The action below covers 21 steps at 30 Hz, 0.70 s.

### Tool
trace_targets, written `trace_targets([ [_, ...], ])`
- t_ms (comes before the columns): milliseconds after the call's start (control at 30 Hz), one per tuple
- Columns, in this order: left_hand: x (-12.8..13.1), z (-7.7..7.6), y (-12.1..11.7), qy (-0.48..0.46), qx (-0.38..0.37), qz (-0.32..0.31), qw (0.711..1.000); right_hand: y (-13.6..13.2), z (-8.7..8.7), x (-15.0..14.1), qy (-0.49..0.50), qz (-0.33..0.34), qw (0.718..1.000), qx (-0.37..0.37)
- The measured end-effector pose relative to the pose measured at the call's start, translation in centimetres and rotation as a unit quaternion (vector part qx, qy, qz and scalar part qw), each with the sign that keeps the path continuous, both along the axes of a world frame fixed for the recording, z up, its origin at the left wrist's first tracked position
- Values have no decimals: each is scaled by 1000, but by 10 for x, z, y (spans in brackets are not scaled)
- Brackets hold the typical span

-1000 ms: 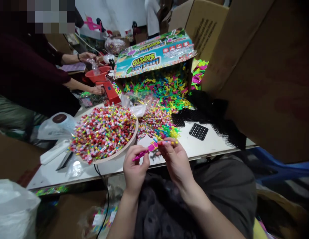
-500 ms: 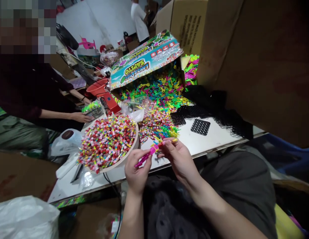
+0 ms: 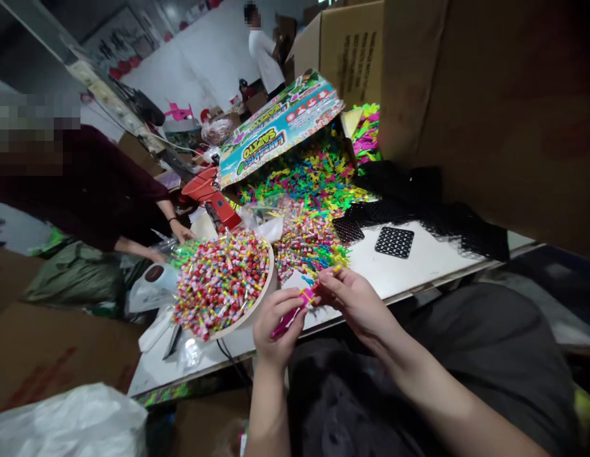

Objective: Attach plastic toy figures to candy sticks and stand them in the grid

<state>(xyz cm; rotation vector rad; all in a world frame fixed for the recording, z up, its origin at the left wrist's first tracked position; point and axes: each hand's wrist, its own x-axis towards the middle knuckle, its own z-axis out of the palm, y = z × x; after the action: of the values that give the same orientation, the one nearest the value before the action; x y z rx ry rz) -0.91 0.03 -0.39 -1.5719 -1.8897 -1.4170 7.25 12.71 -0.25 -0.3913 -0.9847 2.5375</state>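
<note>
My left hand (image 3: pixel 277 322) pinches a pink plastic toy stick (image 3: pixel 292 315) just above my lap, at the near edge of the white table (image 3: pixel 419 266). My right hand (image 3: pixel 353 300) grips the other end of the same toy, where a small yellow and pink piece (image 3: pixel 308 294) sits between its fingertips. Right beyond my hands lies a loose heap of wrapped candies and neon plastic pieces (image 3: pixel 307 238). A round tray (image 3: pixel 247 309) heaped with wrapped candies stands to the left of my left hand.
An open printed box (image 3: pixel 276 130) spills neon plastic toys (image 3: pixel 318 174) at the back. Black mesh squares (image 3: pixel 394 242) lie on the right. Big cardboard boxes (image 3: pixel 490 95) wall the right side. A person in a dark sleeve (image 3: pixel 109 190) works at the left; another stands far back.
The camera has swung left and up, so everything sits further right and lower. My two hands keep holding the pink toy and have drawn closer together around it. The person at the left has shifted their arms.
</note>
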Motion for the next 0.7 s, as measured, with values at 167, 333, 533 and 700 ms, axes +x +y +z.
trace_targets([
  [167,0,-7,5,17,-14,-11,1000,4,-8,4,-5,-47,999,25],
  [333,4,-19,12,-58,6,13,998,7,-20,1,4,-50,998,31],
  [533,6,-27,25,-116,23,17,993,16,-28,-2,-23,0,999,-28],
  [700,7,-28,33,-136,17,-15,990,24,-31,1,-17,23,997,-66],
])
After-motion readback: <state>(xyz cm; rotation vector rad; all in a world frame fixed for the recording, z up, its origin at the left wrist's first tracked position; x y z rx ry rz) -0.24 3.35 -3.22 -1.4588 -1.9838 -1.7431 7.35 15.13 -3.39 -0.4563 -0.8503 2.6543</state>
